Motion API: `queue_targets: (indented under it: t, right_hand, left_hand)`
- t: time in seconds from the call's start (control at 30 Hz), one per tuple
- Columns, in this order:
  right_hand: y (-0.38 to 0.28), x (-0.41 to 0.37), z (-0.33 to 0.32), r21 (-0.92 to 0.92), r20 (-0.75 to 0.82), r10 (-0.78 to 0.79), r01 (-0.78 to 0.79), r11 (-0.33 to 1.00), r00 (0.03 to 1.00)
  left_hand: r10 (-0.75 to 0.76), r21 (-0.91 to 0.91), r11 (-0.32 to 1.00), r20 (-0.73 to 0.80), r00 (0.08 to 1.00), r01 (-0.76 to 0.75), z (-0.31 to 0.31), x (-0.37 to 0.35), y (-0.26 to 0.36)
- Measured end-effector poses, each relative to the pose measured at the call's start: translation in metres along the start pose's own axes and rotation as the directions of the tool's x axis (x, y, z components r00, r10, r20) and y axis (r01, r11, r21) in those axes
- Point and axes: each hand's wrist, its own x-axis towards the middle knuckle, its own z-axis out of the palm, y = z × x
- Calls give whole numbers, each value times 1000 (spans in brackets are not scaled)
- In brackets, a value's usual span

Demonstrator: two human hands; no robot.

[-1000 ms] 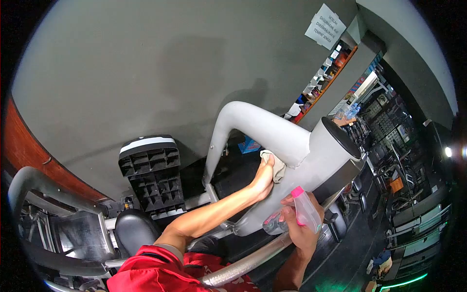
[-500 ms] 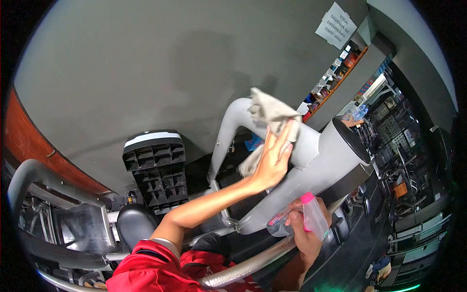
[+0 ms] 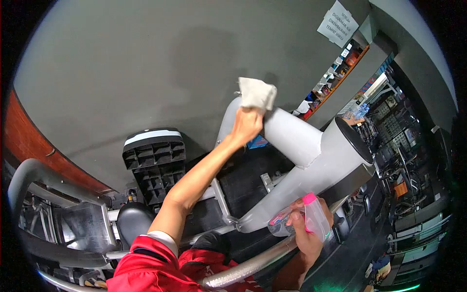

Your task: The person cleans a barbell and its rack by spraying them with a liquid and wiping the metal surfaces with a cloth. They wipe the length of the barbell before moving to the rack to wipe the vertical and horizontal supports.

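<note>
My left hand [image 3: 248, 125] is closed around a beige cloth [image 3: 257, 93], which bunches up above the knuckles. It is at the upper bend of a thick grey tube frame [image 3: 294, 136], with the cloth overlapping the tube there. Lower right, my right hand [image 3: 306, 233] grips a clear spray bottle [image 3: 318, 219] with pink parts, tilted on its side. The fingers wrap round it, and part of the bottle is hidden behind them. A textured metal bar [image 3: 258, 267] passes in front of me, close to the right wrist.
Behind the frame rises a dark grey wall [image 3: 121, 63] with a paper sign [image 3: 338, 23]. A black ribbed plastic piece [image 3: 154, 160] stands against it. To the left are a black padded seat [image 3: 137, 224] and curved grey tubing [image 3: 34, 170]. A filled shelf [image 3: 335, 80] is at upper right.
My left hand has moved left and slightly up along the grey tube with the cloth, which now sits more bunched. My right hand and the spray bottle have barely moved.
</note>
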Motion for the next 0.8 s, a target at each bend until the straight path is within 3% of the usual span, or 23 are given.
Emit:
queue_targets:
  t: [0.03,0.07,0.1,0.13,0.17,0.23,0.3,0.33,0.37,0.43,0.5,0.57,0.63,0.7,0.8]
  right_hand:
    - [1,0,-1,4,2,4,-4,1000,1000]
    - [2,1,-1,-14,6,-22,22,1000,1000]
    - [2,1,0,-31,9,-50,50,998,999]
    - [2,0,1,-28,9,-52,52,998,999]
    - [3,0,1,-33,3,-46,46,998,999]
    - [2,0,1,-35,1,-43,43,998,999]
    - [-1,0,2,3,-14,9,-9,1000,1000]
    - [0,1,2,4,-17,6,-6,1000,1000]
    - [1,1,3,4,-11,1,-1,1000,1000]
    - [0,1,2,-1,-13,-1,1,1000,1000]
    - [-2,1,2,4,0,28,-28,1000,1000]
    - [-1,1,2,-27,-10,2,-2,1000,1000]
    - [-1,1,2,-49,-14,-22,22,999,1000]
    - [-3,2,2,-42,-9,-8,8,999,1000]
    - [-5,3,3,-29,-3,7,-7,1000,1000]
  left_hand:
    - [-173,66,984,71,982,168,5,-2,-21]
    - [-237,26,971,-43,971,238,8,2,-26]
    - [-290,120,950,-12,957,290,15,-1,-53]
    - [-420,39,908,69,905,418,27,-13,-95]
    - [-530,-33,840,158,833,541,39,-26,-134]
    - [-793,-55,551,274,544,832,38,-49,-156]
    - [-779,87,613,231,583,785,112,-138,-339]
    - [-883,-135,270,359,301,953,83,-126,-258]
    - [-880,-247,25,455,139,969,68,-119,-207]
    - [-829,-348,-249,559,-13,904,57,-110,-152]
    - [-750,-361,-299,662,16,884,56,-110,-146]
    - [-784,-573,-342,611,110,744,54,-97,-125]
    - [-837,-713,-372,534,118,595,55,-76,-112]
    - [-820,-798,-385,526,224,464,65,-79,-133]
    - [-792,-823,-417,538,290,387,53,-73,-117]
